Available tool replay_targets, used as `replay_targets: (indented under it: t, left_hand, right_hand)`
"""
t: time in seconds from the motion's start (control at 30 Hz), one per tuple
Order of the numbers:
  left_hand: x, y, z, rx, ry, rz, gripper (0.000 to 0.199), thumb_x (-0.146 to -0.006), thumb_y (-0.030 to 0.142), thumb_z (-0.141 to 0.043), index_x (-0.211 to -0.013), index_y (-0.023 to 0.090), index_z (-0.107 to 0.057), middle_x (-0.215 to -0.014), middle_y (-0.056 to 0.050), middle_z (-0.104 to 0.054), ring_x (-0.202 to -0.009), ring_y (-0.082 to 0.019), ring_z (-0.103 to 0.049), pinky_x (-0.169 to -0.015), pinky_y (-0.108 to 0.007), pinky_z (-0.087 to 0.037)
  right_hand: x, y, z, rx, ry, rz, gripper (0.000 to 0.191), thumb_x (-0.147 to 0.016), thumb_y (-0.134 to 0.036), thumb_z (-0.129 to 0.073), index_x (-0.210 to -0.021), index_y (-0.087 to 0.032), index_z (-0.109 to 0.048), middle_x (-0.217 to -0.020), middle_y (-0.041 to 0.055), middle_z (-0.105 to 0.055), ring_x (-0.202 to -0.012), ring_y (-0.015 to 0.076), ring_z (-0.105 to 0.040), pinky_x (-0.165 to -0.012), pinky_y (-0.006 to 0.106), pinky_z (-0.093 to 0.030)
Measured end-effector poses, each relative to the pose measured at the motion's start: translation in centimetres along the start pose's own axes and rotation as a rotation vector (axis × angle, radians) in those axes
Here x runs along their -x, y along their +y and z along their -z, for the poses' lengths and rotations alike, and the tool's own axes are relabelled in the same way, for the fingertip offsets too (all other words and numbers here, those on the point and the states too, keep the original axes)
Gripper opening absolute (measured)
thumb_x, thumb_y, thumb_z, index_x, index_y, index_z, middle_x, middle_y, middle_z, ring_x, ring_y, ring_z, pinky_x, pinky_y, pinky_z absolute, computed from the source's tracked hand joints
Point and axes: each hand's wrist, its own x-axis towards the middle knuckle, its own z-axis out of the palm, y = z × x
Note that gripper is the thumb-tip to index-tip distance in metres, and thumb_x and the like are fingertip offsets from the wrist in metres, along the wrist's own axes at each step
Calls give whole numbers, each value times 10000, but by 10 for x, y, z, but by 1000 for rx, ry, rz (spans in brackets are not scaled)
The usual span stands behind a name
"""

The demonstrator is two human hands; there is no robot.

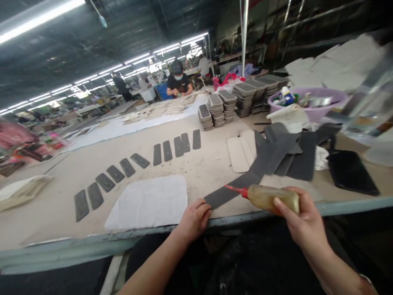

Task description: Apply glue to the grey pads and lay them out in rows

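My right hand [303,217] is wrapped round a squeeze bottle [270,198] of yellowish liquid. The bottle lies nearly level, its red nozzle pointing left above a dark grey strip [224,196]. At the strip's near left end, my left hand [195,217] grips it with closed fingers by the table's front edge. To the right, the strip runs up to a heap of dark grey pieces [287,149]. Left of my left hand lies a white sheet [150,203]. Beyond it, several small dark rounded pieces [115,174] are spread in a curved row.
Stacks of dark, pale-edged pieces [216,108] stand at the back, beside a purple basin [325,102] of supplies. Pale panels [241,153] lie near the heap. A black tray-like piece [353,172] is at right. Across the table a person [179,82] works.
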Motion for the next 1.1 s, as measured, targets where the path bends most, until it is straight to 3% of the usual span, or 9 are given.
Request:
replay_targets:
  t: [0.13,0.23,0.33,0.6,0.77,1.1]
  left_hand:
    - [9,-12,9,-70,-3,-32,213,-927,215,-457,-1002,177,-653,-977,-71,-616,-908,-178,-570,-827,-305,-496]
    - [8,-18,11,-119,-73,-51,233,-942,230,-440,-1036,194,-650,-964,-56,-630,-884,-179,-559,-799,-301,-493]
    - [5,-17,7,-134,-105,-78,227,-942,226,-442,-1021,198,-653,-975,-48,-638,-889,-174,-547,-820,-296,-484]
    - [-1,-12,4,-143,-156,-67,230,-932,203,-441,-884,188,-666,-906,-47,-636,-863,-167,-547,-829,-295,-474]
    - [-2,-12,4,-140,-145,-63,230,-934,217,-445,-899,191,-671,-901,-46,-635,-858,-171,-550,-808,-295,-483]
    - [-3,-14,0,-100,-32,-95,224,-927,198,-461,-891,174,-681,-918,-55,-646,-855,-176,-569,-788,-310,-514]
  right_hand:
    - [11,-5,-17,307,-142,288,338,-767,-390,-692,-1031,-229,-555,-980,40,-561,-866,200,-543,-769,338,-452]
    - [18,-11,-32,386,-245,529,291,-804,-328,-668,-1034,-203,-541,-986,68,-556,-914,216,-544,-801,356,-458]
    - [23,-12,-44,435,-315,647,277,-816,-290,-660,-1035,-178,-534,-972,86,-558,-922,218,-551,-793,349,-470]
    - [27,-11,-56,453,-375,681,221,-824,-217,-632,-1019,-166,-542,-963,87,-551,-907,196,-555,-774,319,-488]
    - [28,-9,-56,455,-399,645,229,-810,-180,-626,-1023,-180,-542,-977,78,-539,-908,185,-558,-774,305,-496]
    - [13,-6,-20,624,-177,617,253,-786,-178,-637,-1022,-195,-546,-986,71,-549,-911,191,-567,-805,319,-501]
